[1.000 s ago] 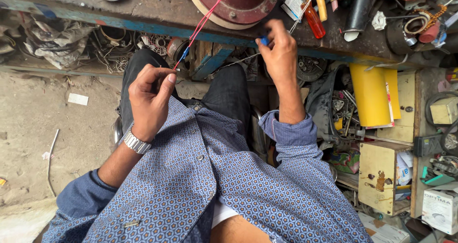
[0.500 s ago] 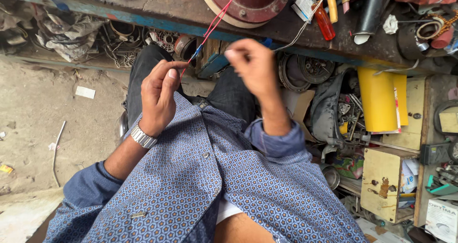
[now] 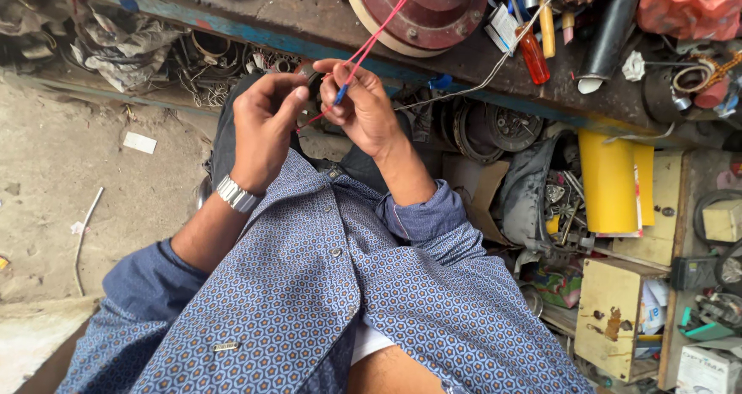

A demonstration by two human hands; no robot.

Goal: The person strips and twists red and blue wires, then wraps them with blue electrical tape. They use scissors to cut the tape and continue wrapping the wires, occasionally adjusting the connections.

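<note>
Thin red wires [image 3: 376,34] run down from a round dark-red motor housing [image 3: 433,11] on the bench edge to my hands. My right hand [image 3: 362,104] pinches the wire ends, where a short blue sleeve [image 3: 341,94] sits on them. My left hand [image 3: 263,127], with a metal watch at the wrist, pinches the same wires just beside it, fingertips close to the right hand's. Both hands are held over my lap, below the bench edge.
The worn bench [image 3: 309,15] carries a red-handled screwdriver [image 3: 532,50], a black tube [image 3: 607,42], a white wire and small parts. A yellow roll [image 3: 610,181], wooden boxes [image 3: 618,317] and scrap sit at right. Sandy floor [image 3: 69,177] lies at left.
My right hand came back from the bench tools at the right to meet my left hand on the red wires. The left hand rose slightly toward the bench edge.
</note>
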